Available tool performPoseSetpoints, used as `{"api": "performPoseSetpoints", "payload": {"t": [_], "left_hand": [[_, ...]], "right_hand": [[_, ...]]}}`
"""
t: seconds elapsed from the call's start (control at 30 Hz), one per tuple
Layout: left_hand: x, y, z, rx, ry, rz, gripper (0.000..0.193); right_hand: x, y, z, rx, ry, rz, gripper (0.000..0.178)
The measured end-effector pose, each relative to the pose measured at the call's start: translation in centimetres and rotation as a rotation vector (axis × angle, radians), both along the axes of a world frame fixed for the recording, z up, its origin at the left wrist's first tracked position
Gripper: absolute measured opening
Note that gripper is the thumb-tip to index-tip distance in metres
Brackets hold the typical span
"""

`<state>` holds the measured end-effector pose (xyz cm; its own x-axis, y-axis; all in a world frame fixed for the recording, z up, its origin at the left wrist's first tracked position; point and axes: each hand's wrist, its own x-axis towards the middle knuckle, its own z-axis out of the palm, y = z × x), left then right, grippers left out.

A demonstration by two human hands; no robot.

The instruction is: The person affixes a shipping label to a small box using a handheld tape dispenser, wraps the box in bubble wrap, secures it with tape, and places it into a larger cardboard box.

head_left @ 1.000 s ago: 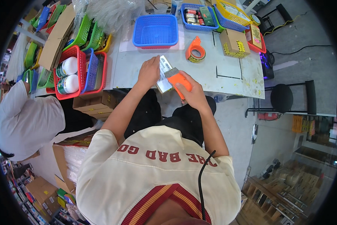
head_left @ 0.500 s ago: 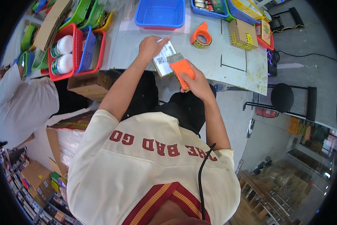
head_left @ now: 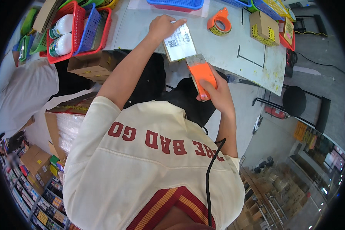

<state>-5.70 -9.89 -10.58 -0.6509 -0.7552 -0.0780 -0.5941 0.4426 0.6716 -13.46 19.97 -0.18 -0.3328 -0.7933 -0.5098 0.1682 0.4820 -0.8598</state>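
Observation:
My left hand (head_left: 163,27) is closed on the upper left of a small, flat cardboard parcel (head_left: 183,48), its thumb along the top edge. A white label with printed codes covers the upward face. The parcel is tilted at the near edge of the table. My right hand (head_left: 219,94) grips an orange handheld device (head_left: 201,75) with a grey, shiny end. That end lies close to the parcel's lower right corner; whether they touch, I cannot tell. Both forearms reach forward from my body.
The pale table (head_left: 226,50) holds an orange tape dispenser (head_left: 220,23), a small cardboard box (head_left: 263,28) and a blue basket (head_left: 176,3). At left, a red basket (head_left: 80,34) holds white bottles. A person in a white shirt (head_left: 23,90) stands left; a black stool (head_left: 294,100) stands right.
The orange device has shifted off the label's lower right part, so more of the label shows. Both hands still hold their things. The whole view has shifted, with the table higher in the picture.

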Motion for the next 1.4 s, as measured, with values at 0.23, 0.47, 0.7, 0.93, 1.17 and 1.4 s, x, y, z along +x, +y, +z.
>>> {"api": "performPoseSetpoints", "payload": {"t": [0.23,0.47,0.7,0.93,1.17,1.4], "left_hand": [[-0.1,-0.2,-0.6,-0.024,-0.031,0.012,0.066],[0.0,0.4,1.0,0.01,-0.066,-0.016,0.058],[0.3,3.2,-0.2,-0.306,0.215,-0.654,0.048],[2.2,8.3,1.5,-0.511,0.014,-0.69,0.053],[2.0,8.4,1.4,-0.51,0.045,-0.693,0.043],[0.9,9.0,1.4,-0.515,-0.065,-0.662,0.042]], "right_hand": [[1.7,3.0,-1.4,-0.082,0.027,-0.092,0.07],[1.2,3.0,-7.4,-0.135,-0.041,-0.105,0.065],[1.4,1.6,-11.8,-0.239,0.081,-0.185,0.061],[1.1,2.4,-9.6,-0.176,-0.012,-0.212,0.059],[-0.2,0.8,-8.0,-0.121,-0.055,-0.303,0.055],[-0.7,4.0,-10.2,-0.051,-0.22,-0.513,0.047]]}}
